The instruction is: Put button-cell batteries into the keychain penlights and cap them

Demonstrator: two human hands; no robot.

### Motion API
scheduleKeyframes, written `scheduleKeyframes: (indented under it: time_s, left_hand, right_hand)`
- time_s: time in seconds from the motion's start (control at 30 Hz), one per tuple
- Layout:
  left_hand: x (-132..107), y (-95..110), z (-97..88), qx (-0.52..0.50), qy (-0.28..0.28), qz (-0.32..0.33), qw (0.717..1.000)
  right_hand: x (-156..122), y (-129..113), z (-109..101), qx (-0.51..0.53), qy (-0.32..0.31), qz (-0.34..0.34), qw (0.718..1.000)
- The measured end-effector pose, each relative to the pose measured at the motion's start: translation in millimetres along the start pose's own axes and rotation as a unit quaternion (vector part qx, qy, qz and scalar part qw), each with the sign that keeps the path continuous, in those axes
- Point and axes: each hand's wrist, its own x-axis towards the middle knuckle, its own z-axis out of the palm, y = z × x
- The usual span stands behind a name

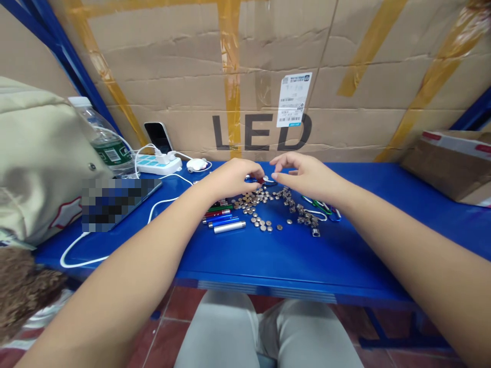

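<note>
My left hand point(233, 176) is closed around a small red and blue object point(260, 180), only partly visible between the fingers. My right hand point(303, 174) meets it from the right, thumb and forefinger pinched together at the object's end. Both hover just above a heap of small round silver button cells point(261, 204) spread on the blue table point(276, 255). Left of the heap lie several small tube-shaped pen lights point(224, 217) in red, green, blue and silver. To the right lie carabiner clips point(322, 209) in green, silver and blue.
A big taped cardboard box point(268, 76) marked LED stands behind the table. At the left are a beige bag point(34, 158), a water bottle point(103, 138), a phone point(158, 135), a white power strip point(159, 163) and white cables point(115, 245). Another carton point(448, 163) sits at the right.
</note>
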Motion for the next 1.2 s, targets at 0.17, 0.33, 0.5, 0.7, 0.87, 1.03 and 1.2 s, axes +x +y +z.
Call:
scheduleKeyframes:
  time_s: [0.17, 0.33, 0.5, 0.7, 0.87, 1.03, 1.2]
  left_hand:
    - [-1.7, -3.8, -0.8, -0.005, 0.019, -0.027, 0.999]
    - [-1.3, -7.5, 0.8, -0.004, 0.021, -0.020, 1.000]
    - [-0.6, -7.0, 1.7, -0.004, 0.015, -0.022, 1.000]
    - [-0.6, -8.1, 2.0, 0.005, 0.012, -0.018, 1.000]
    - [-0.2, -7.0, 2.0, 0.005, 0.010, -0.023, 1.000]
    - [-0.3, -5.2, 1.9, 0.010, 0.010, -0.028, 1.000]
    - [-1.5, -2.1, -0.4, 0.011, 0.007, -0.042, 0.999]
  right_hand:
    - [-4.1, 3.7, 2.6, -0.136, -0.155, -0.053, 0.977]
    - [-5.3, 5.2, 13.0, -0.155, -0.174, -0.059, 0.971]
    - [-6.7, -1.7, 23.8, -0.168, -0.159, -0.097, 0.968]
    - [-6.5, -1.5, 34.3, -0.175, -0.161, -0.099, 0.966]
    - [-4.8, 0.8, 38.3, -0.160, -0.144, -0.088, 0.973]
    - [-3.3, 0.6, 41.1, -0.133, -0.142, -0.091, 0.977]
    - [-3.5, -1.3, 39.4, -0.115, -0.130, -0.064, 0.983]
